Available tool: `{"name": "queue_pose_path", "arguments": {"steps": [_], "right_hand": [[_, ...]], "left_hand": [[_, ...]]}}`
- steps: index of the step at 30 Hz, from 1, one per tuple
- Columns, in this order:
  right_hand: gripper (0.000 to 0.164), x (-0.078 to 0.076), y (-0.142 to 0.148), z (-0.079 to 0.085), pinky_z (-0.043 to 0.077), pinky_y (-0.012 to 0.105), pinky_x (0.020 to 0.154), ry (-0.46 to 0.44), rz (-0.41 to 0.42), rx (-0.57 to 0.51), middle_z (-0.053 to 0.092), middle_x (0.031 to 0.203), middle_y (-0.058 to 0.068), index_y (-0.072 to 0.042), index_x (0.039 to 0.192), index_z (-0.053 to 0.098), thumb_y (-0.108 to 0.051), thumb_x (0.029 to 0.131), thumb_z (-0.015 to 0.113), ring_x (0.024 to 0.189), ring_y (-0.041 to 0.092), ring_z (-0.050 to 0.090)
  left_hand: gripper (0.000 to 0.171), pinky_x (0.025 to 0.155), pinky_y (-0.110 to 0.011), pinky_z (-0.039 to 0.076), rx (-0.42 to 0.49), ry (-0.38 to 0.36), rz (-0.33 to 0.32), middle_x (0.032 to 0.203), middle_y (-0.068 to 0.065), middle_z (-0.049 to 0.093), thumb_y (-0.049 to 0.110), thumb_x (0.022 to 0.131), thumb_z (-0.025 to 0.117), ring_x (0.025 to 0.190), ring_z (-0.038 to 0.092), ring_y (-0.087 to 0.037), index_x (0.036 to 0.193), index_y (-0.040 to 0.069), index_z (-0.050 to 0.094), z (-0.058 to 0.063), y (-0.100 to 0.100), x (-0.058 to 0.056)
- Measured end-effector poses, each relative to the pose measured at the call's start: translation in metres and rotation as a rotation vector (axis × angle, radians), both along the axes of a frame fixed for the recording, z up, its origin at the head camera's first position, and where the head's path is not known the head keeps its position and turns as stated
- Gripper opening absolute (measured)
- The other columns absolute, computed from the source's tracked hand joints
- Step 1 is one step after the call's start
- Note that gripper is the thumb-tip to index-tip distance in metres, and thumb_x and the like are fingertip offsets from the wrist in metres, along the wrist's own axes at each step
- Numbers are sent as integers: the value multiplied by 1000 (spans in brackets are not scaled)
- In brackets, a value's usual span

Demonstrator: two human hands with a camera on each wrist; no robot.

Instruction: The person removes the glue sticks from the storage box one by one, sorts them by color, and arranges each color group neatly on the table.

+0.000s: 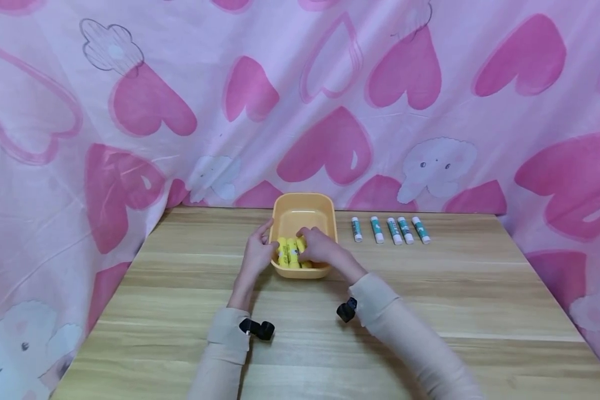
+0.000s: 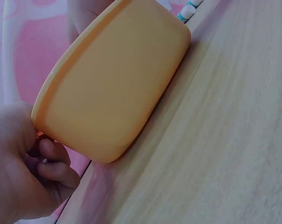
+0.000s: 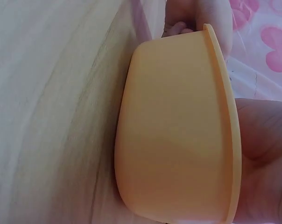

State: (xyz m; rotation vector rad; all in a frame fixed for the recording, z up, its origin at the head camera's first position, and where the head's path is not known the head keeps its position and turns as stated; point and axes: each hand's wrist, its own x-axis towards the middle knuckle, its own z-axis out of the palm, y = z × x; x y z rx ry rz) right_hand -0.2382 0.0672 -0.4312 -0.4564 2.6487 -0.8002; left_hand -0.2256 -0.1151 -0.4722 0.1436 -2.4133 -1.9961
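An orange-yellow plastic bin (image 1: 304, 201) stands on the table. My left hand (image 1: 258, 253) grips its left rim, thumb over the edge and fingers curled outside against the wall, as the left wrist view also shows. Several yellow glue sticks (image 1: 293, 253) lie side by side in the near half of the bin. My right hand (image 1: 321, 246) reaches in over the right rim and pinches the rightmost yellow stick between thumb and fingers. In the right wrist view the bin's wall (image 3: 178, 126) hides these fingertips.
Several teal-and-white glue sticks (image 1: 392, 231) lie in a row on the wooden table (image 1: 430, 311), right of the bin. A pink heart-patterned cloth (image 1: 325, 144) hangs behind the table's back edge.
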Motion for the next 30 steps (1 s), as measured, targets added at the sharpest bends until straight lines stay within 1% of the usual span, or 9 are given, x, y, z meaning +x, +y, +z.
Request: {"name": "queue_pose_path", "arguments": {"steps": [5, 9, 12, 16, 21, 24, 30], "right_hand": [[66, 1, 2, -3, 49, 38, 94, 11, -23, -35, 54, 119, 13, -6, 140, 51, -14, 79, 77, 99, 22, 53], [66, 2, 3, 0, 51, 38, 92, 39, -54, -101, 53, 117, 14, -6, 140, 50, -10, 79, 76, 100, 23, 53], [66, 4, 5, 7, 52, 37, 88, 55, -70, -161, 54, 117, 13, -8, 141, 49, -9, 80, 75, 102, 23, 54], [65, 7, 12, 16, 53, 34, 81, 64, -72, -239, 56, 119, 15, -9, 143, 47, -11, 84, 74, 100, 24, 57], [64, 12, 24, 22, 55, 30, 71, 32, -94, -351, 57, 120, 14, -13, 144, 46, -14, 86, 74, 92, 24, 61], [65, 17, 33, 25, 56, 31, 72, 15, -119, -411, 57, 121, 14, -16, 145, 45, -13, 86, 74, 90, 26, 61], [65, 27, 52, 29, 56, 34, 77, 26, -151, -453, 56, 124, 11, -21, 145, 46, -17, 86, 74, 97, 29, 60]], "left_hand": [[71, 49, -19, 43, 7, -16, -9, 63, 3, 46, -5, 85, 59, 53, 43, -9, 150, 21, 45, -2, 1, -1], [70, 49, -19, 45, 6, -12, -6, 63, 3, 46, -5, 85, 59, 53, 44, -9, 149, 21, 46, -3, 1, -1], [71, 49, -19, 45, -1, -6, -4, 62, 3, 45, -6, 85, 59, 52, 44, -9, 149, 20, 46, -2, 1, 0], [72, 47, -18, 40, -16, -5, 4, 62, 5, 43, -6, 84, 59, 52, 41, -9, 150, 20, 45, 0, -1, 0], [71, 47, -17, 37, -19, -1, 11, 62, 6, 40, -6, 84, 59, 53, 39, -9, 149, 20, 46, 2, -2, 0], [71, 47, -17, 38, -11, -3, 1, 62, 5, 41, -6, 85, 58, 53, 40, -8, 149, 20, 45, 3, -1, 1], [71, 48, -18, 41, -5, -9, -3, 63, 3, 45, -6, 85, 57, 53, 43, -8, 150, 19, 44, 3, -1, 1]]}}
